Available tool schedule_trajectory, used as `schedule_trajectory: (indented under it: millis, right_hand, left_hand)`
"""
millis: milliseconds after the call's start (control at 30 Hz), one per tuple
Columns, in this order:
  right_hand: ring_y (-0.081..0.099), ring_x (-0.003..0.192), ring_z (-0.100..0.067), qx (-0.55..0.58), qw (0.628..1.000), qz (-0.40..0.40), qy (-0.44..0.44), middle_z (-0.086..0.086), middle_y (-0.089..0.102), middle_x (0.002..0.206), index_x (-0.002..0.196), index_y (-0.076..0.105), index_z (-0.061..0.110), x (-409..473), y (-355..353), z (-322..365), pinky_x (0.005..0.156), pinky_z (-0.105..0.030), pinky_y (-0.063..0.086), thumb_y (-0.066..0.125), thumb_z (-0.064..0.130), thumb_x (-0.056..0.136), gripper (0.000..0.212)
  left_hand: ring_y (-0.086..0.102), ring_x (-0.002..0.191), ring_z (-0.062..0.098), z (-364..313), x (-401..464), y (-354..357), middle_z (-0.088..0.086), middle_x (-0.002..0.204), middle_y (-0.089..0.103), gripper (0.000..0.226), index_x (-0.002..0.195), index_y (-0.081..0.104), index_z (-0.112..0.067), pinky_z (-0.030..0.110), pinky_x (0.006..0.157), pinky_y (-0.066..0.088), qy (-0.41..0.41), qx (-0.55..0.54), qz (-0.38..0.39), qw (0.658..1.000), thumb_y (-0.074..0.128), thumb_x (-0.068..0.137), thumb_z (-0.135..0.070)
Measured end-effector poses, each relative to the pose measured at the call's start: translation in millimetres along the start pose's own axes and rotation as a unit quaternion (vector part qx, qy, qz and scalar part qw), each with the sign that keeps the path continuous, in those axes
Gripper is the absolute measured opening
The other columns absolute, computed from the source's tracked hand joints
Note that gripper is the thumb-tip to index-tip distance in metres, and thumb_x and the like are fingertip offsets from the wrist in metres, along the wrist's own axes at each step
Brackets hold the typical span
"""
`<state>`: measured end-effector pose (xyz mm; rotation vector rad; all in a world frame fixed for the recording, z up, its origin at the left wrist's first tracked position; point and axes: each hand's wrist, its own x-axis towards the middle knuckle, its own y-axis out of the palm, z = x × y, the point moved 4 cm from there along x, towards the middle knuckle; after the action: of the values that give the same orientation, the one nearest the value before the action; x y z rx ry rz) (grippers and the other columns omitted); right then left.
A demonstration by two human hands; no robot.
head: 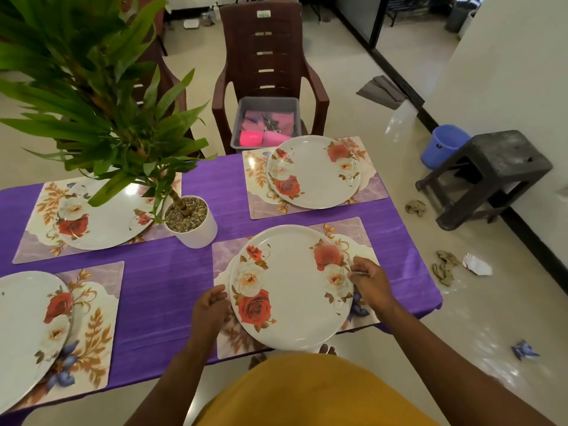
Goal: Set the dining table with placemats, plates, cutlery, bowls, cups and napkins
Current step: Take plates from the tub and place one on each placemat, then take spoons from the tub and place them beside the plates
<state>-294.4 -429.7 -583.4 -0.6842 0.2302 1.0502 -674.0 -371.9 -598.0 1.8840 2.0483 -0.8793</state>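
— What surrounds the table?
— A glossy cream tiled floor (353, 72) catching pale glare; a dark brown plastic chair (267, 56) at the far end; a white wall (507, 72) with a black skirting along the right.
— And by that wall?
— A worn dark stool (488, 173), a blue bucket (442, 146) just behind it; crumpled scraps (445, 265) strewn on the tiles; a grey mat (381, 90) lying farther off.

- You get soft, even daylight with faint shadows.
- Glare shines on the floor (408, 124) and the far-left plate (104, 216).
- Your wide lens bends the edges; the plant (92, 87) leaves look slightly blurred.
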Motion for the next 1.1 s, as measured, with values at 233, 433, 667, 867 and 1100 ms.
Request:
schedule_trajectory:
  millis: [233,433,667,867,1100]
  right_hand:
    - [0.059,0.112,-0.019,0.004,0.998,-0.059,-0.024,0.001,0.062,0.124,0.134,0.061,0.018,-19.9,-16.6,3.0,0.075,-0.023,0.049,0.064,0.010,0.100,0.035]
    - [0.063,0.109,-0.014,0.052,0.995,-0.065,-0.055,0.007,0.065,0.118,0.124,0.066,0.026,-33.2,-36.5,7.4,0.086,-0.033,0.057,0.066,0.017,0.100,0.027]
    - [0.070,0.101,-0.016,0.108,0.988,-0.042,-0.101,0.004,0.074,0.107,0.116,0.075,0.022,0.8,-107.4,0.9,0.087,-0.038,0.060,0.072,0.020,0.096,0.020]
    - [0.072,0.094,-0.019,0.136,0.986,-0.013,-0.100,0.003,0.075,0.097,0.112,0.076,0.024,59.7,-212.8,-18.2,0.080,-0.032,0.056,0.071,0.016,0.096,0.019]
    - [0.072,0.092,-0.013,0.094,0.992,0.034,-0.082,0.005,0.076,0.099,0.111,0.075,0.029,100.9,-346.8,-47.9,0.081,-0.028,0.057,0.070,0.023,0.096,0.017]
  left_hand:
    - [0.068,0.108,0.020,-37.0,-17.5,-1.0,0.001,0.123,0.070,0.029,0.122,0.067,-0.015,0.033,0.073,0.058,0.149,0.079,0.003,0.986,0.061,0.098,0.001]
    - [0.075,0.094,0.017,-73.8,-41.9,48.6,-0.003,0.099,0.079,0.029,0.109,0.073,-0.020,0.041,0.086,0.063,0.191,0.108,0.122,0.968,0.054,0.088,-0.026]
    - [0.073,0.088,0.013,-108.7,-82.0,164.9,-0.004,0.094,0.078,0.019,0.105,0.075,-0.018,0.029,0.081,0.057,0.228,0.111,0.189,0.949,0.059,0.100,-0.009]
    - [0.075,0.090,0.016,-130.7,-113.7,292.1,0.003,0.093,0.078,0.022,0.105,0.075,-0.015,0.023,0.078,0.057,0.204,0.072,0.180,0.960,0.059,0.102,-0.002]
    - [0.074,0.087,0.021,-156.4,-147.8,440.0,0.004,0.095,0.079,0.026,0.110,0.075,-0.019,0.028,0.076,0.058,0.205,0.077,0.212,0.953,0.058,0.103,-0.001]
